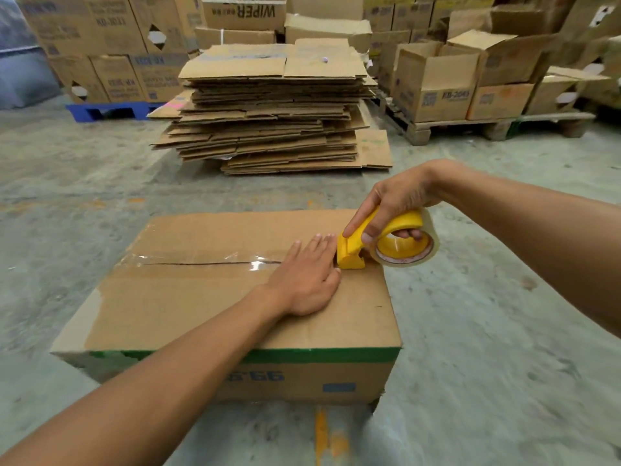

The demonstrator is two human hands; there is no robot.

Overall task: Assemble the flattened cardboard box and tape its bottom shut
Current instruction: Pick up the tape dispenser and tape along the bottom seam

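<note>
Stacked flattened cardboard (268, 109) is seen beyond the grip, on the warehouse floor (487, 297). The box (235, 297) lies bottom-up; the left hand (307, 280) is spread flat just left of the tape dispenser (379, 242), likely to hold the tape (201, 260) down, and the right hand (396, 203) is clenched around the dispenser at the seam's end.

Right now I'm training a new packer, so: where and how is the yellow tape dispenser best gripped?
Grip the tape dispenser by its curved yellow handle arching over the roll, coming from above and the right, as the right hand does. Fingers hook through the roll's core, and the index finger lies along the handle toward the cutter head, which rests on the box beside the left hand.
</note>
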